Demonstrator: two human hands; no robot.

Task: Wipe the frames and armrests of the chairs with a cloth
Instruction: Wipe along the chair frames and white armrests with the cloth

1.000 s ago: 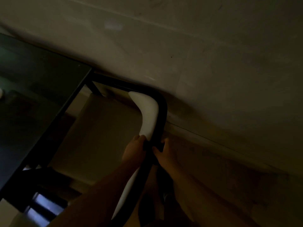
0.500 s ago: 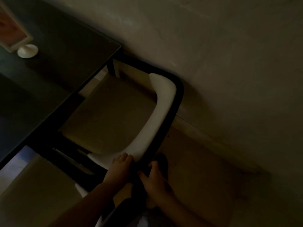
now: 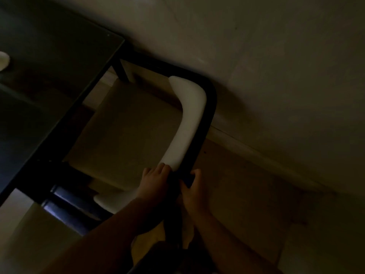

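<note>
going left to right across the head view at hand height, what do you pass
dark table edge → left hand → black chair frame → right hand → bare floor

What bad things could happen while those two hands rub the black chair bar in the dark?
The room is very dim, so smudges on the black frame may get missed. The left hand and right hand sit close together on the bar around a dark cloth that is hard to see, so it might slip from their grip. The chair sits close to the glass table, so a shove could bump it.
</note>
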